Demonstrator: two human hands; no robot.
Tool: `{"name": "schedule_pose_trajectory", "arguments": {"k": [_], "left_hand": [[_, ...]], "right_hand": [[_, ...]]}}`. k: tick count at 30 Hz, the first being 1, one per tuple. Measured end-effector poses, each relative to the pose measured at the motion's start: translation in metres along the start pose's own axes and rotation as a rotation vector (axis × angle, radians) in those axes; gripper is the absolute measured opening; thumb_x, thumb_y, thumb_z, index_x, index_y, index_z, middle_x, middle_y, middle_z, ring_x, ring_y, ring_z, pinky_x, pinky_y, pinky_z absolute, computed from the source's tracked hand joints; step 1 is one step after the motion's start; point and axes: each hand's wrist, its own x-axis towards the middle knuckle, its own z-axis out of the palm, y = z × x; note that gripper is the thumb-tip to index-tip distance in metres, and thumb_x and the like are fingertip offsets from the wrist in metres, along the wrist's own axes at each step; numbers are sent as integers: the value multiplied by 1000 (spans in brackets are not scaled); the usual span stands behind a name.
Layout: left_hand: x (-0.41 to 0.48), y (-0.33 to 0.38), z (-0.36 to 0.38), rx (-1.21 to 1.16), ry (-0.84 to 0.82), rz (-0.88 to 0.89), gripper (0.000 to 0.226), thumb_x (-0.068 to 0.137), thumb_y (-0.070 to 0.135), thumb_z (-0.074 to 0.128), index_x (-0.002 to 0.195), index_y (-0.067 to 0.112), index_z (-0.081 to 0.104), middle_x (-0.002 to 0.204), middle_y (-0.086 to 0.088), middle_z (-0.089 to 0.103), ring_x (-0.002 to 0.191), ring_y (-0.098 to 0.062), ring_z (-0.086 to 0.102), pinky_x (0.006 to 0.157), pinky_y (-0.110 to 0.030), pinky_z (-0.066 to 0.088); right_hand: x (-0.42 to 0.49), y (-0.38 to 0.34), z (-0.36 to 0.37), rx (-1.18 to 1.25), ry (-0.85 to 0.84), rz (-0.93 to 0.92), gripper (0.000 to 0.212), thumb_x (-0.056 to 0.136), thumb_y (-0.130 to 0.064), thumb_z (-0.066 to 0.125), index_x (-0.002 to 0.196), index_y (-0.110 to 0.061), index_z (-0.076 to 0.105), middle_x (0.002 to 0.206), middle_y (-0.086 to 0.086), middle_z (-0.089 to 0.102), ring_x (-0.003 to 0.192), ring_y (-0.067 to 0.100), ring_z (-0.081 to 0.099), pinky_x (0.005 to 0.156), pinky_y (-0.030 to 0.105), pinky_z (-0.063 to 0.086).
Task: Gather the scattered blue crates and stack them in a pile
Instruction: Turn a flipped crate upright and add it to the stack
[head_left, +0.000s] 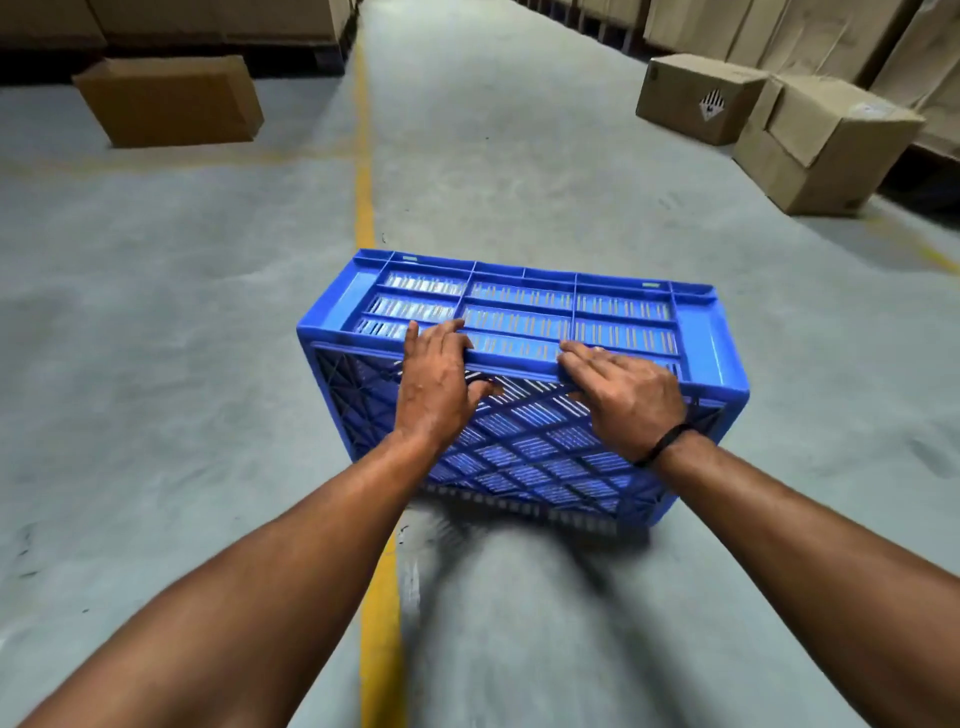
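An upturned blue crate, astride the floor's yellow line, is gripped along its near top edge by the left hand and right hand.

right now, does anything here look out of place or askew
The blue crate is upside down, slatted base facing up, with the left hand and right hand gripping its near edge. It is angled across the yellow floor line. A cardboard box on the right has a loose, hanging flap.
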Motion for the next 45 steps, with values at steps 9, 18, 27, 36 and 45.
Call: {"name": "schedule_pose_trajectory", "arguments": {"k": [9, 18, 27, 36, 45], "left_hand": [[27, -7, -20, 18, 26, 120, 63, 82, 72, 35, 95, 15, 60, 128, -6, 55, 120, -23, 47, 106, -43, 35], [80, -4, -7, 35, -548, -28, 96, 84, 71, 33, 150, 9, 0, 160, -7, -1, 147, -18, -1, 121, -36, 4], [20, -2, -40, 148, -489, 105, 98, 86, 70, 30, 148, 9, -13, 158, -6, -14, 146, -15, -12, 119, -31, -4], [-18, 6, -51, 164, -486, 46, 100, 84, 74, 25, 146, 9, -19, 155, -6, -24, 144, -17, -20, 120, -36, -5], [44, 3, -75, 249, -381, 102, 94, 82, 66, 48, 150, 12, 11, 159, -4, 14, 147, -16, 5, 119, -43, -5]], "right_hand": [[22, 13, -29, 283, -186, 192, 60, 83, -73, 33, 120, -36, 61, 129, -10, 59, 107, 19, 63, 82, 34, 52], [61, 35, 11, 141, -754, 424, 85, 67, -90, 9, 143, -53, -3, 159, -9, -9, 147, 23, -9, 116, 54, 0], [17, -15, -35, 40, -630, 387, 87, 66, -88, 0, 143, -50, -10, 158, -8, -17, 145, 25, -18, 115, 55, -8], [83, 15, -36, 45, -570, 554, 87, 66, -83, 47, 138, -36, 36, 134, -1, 55, 128, 25, 44, 111, 60, 12], [51, -12, -43, 74, -253, 546, 64, 71, -76, 52, 111, -27, 64, 103, -2, 71, 102, 20, 61, 103, 42, 26]]}}
